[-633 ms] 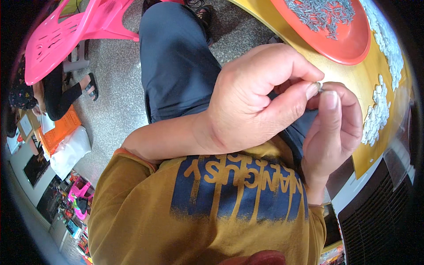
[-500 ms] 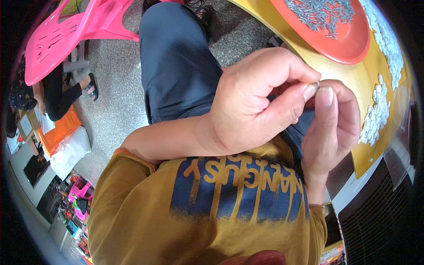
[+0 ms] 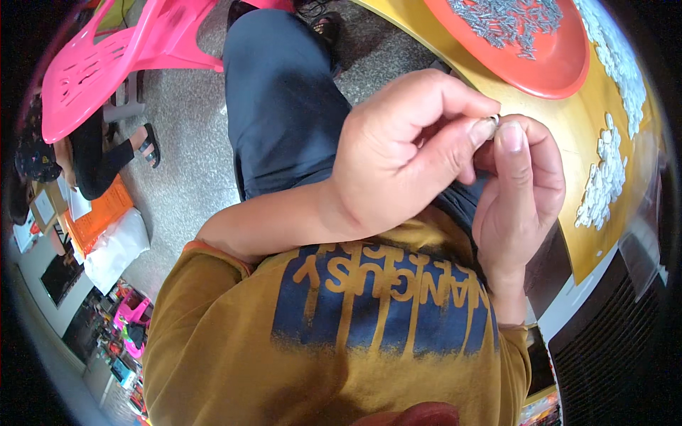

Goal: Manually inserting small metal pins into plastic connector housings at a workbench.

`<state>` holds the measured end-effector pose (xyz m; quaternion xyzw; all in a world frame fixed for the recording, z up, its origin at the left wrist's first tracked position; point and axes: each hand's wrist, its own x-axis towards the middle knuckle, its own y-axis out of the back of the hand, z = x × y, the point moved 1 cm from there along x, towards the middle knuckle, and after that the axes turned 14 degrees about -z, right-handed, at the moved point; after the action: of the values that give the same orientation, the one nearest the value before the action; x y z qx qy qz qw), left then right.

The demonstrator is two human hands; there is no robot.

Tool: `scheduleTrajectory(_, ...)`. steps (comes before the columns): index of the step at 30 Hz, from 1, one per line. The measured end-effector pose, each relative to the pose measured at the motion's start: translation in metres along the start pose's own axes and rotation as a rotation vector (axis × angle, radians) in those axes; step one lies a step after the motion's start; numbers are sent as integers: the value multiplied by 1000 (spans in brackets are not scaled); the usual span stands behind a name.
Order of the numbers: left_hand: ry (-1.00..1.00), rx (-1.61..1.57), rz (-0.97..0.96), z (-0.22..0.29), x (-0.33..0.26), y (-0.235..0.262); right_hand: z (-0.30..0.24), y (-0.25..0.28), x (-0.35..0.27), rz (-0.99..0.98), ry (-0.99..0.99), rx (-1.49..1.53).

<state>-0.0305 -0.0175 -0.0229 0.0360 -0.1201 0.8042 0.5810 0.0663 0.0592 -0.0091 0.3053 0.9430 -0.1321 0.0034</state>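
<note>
My left hand [image 3: 405,156] and my right hand [image 3: 522,192] meet above my lap, fingertips pinched together on a tiny metal part [image 3: 494,119]. Both thumbs and forefingers press on it, and most of the part is hidden between them. Past my hands, at the top, an orange-red tray [image 3: 547,64] on the yellow table [image 3: 590,227] holds several small grey metal pieces [image 3: 508,18]. On the table at the right lie piles of small white pieces [image 3: 602,177].
A pink plastic chair [image 3: 106,64] stands at the upper left on the speckled floor. Another person sits far left with sandalled feet [image 3: 145,142], beside orange and white bags. A dark slatted panel [image 3: 611,362] fills the lower right.
Both hands have stayed pinched together on the small part, with only a slight shift of the fingertips.
</note>
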Motion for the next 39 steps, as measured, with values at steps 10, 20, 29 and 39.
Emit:
scheduleTrajectory(10,116,-306,3,6,0,1,-10,7,0,-135,148,-337)
scheduleTrajectory(20,31,-169,-69,4,-1,2,-15,12,0,-185,220,-703)
scheduleTrajectory(29,-70,141,-118,0,3,10,-5,8,1,-118,214,-416)
scheduleTrajectory(39,1,-65,-99,2,2,7,-5,16,9,-139,454,-691)
